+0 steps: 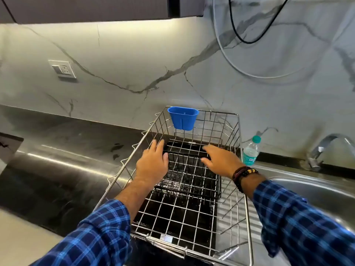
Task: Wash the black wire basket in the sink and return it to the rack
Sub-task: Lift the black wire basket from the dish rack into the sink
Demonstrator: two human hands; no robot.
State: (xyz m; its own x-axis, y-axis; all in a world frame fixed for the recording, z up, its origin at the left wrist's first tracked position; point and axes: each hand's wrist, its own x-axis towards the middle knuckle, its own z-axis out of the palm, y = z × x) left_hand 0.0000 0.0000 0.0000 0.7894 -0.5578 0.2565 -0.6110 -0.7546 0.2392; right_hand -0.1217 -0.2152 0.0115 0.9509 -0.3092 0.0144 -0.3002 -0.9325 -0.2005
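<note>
Bright under-cabinet light, soft wide-angle view
You see warm light wash the marble wall (134,54), a glare streak on the bench (63,160), blurred sleeves (96,237), and bowed edges.

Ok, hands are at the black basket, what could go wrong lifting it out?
The black wire basket sits low inside the chrome wire rack, so it may snag coming up. The blue plastic cup hung on the rack's back rim could get knocked off. The clear plastic bottle beside the rack, toward the steel sink, might topple.
</note>
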